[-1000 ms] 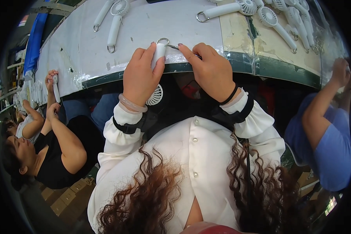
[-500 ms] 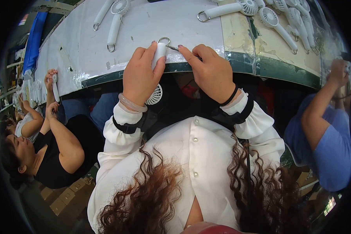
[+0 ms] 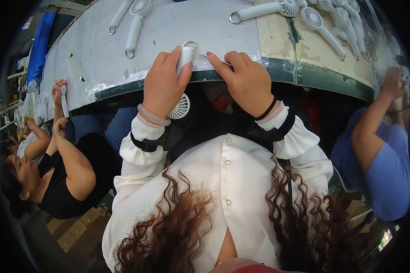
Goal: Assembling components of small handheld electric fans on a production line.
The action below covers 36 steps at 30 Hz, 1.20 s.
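My left hand (image 3: pixel 163 86) is closed around the handle of a white handheld fan (image 3: pixel 185 58). The handle's end points away from me and carries a metal ring (image 3: pixel 190 44). Below my left wrist the fan's round grille (image 3: pixel 181 108) shows, while my fingers and palm cover the middle part. In my right hand (image 3: pixel 249 84) is a thin, pointed metal tool (image 3: pixel 224 62), pinched with its tip toward the handle's end. A small gap separates the tip from the fan. The tool's exact kind cannot be made out.
More white fans (image 3: pixel 133 36) with rings lie at the far left of the table (image 3: pixel 209 27). Another fan (image 3: pixel 259 12) and a pile of fans (image 3: pixel 346 25) are at the far right. A co-worker in black (image 3: pixel 73 177) sits left, one in blue (image 3: pixel 387 168) right.
The tool's tip has drawn back to the right, away from the ring end of the handle. My left hand and the fan have shifted only slightly.
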{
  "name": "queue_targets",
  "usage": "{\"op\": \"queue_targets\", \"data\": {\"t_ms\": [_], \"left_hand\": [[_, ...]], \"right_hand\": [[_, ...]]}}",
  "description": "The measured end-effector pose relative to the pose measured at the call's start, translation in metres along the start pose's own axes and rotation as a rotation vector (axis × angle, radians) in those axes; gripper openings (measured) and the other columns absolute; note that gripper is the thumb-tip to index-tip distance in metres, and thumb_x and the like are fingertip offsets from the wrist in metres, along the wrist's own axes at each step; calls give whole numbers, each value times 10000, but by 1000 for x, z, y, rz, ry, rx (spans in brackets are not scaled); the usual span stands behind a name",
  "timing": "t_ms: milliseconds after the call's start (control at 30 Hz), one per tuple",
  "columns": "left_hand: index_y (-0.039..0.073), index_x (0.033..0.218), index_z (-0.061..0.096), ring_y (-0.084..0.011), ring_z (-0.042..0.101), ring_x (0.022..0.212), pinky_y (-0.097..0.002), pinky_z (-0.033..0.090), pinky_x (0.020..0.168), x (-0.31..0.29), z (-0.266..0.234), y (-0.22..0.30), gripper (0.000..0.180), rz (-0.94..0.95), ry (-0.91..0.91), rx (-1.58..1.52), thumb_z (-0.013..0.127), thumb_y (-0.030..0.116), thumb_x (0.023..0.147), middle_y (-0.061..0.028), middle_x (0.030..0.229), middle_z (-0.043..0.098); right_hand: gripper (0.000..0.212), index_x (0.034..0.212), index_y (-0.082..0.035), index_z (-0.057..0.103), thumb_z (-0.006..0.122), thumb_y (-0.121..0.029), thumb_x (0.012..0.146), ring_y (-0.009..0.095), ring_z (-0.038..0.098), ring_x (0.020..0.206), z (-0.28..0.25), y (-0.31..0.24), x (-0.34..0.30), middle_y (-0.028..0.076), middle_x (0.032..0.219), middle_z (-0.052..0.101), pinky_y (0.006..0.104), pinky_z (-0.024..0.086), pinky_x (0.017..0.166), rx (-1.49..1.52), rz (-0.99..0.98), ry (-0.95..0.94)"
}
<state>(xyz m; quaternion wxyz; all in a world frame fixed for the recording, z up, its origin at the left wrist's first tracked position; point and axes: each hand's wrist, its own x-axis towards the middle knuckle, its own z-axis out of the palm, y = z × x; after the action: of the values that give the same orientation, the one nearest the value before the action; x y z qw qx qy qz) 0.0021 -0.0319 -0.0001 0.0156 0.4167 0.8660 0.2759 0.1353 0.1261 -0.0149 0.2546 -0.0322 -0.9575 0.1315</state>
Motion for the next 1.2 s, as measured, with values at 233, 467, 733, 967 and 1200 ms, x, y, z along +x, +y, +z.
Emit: {"op": "queue_targets", "data": {"t_ms": [233,467,733,967,1200], "left_hand": [[-15,1170,572,-234,576,758,-314,480,674,1,-5,-7,339,-25,-57,-171,603,178,893,-113,871,581],[6,1224,556,-75,556,763,-203,462,642,-5,-10,5,313,-240,-297,-906,537,170,957,-41,868,611],[31,1413,339,-117,602,807,-217,549,670,2,-27,-1,477,-451,-546,-1682,461,183,977,-144,1060,606],[25,1371,377,-197,635,862,-281,562,652,1,-18,3,422,-299,-245,-1899,435,193,989,-177,1064,614],[14,1190,560,-210,641,764,-308,472,593,24,2,-12,387,-80,-43,-970,540,318,951,-125,914,670]], "right_hand": [[414,1206,-104,613,614,-23,800,186,578,705,2,19,6,47,842,566,269,478,611,136,139,121],[268,1141,-32,609,607,-202,934,55,485,692,8,10,29,-22,830,579,204,408,584,1095,439,-131],[189,985,-75,591,571,-261,961,12,416,645,0,20,42,-50,763,511,152,312,522,1381,685,-343],[198,965,-81,575,556,-278,968,20,438,663,1,16,50,-45,760,514,161,311,508,1551,785,-257],[196,1066,-47,574,555,-213,964,51,531,719,22,18,48,18,887,625,185,419,588,1260,656,-156]]}}
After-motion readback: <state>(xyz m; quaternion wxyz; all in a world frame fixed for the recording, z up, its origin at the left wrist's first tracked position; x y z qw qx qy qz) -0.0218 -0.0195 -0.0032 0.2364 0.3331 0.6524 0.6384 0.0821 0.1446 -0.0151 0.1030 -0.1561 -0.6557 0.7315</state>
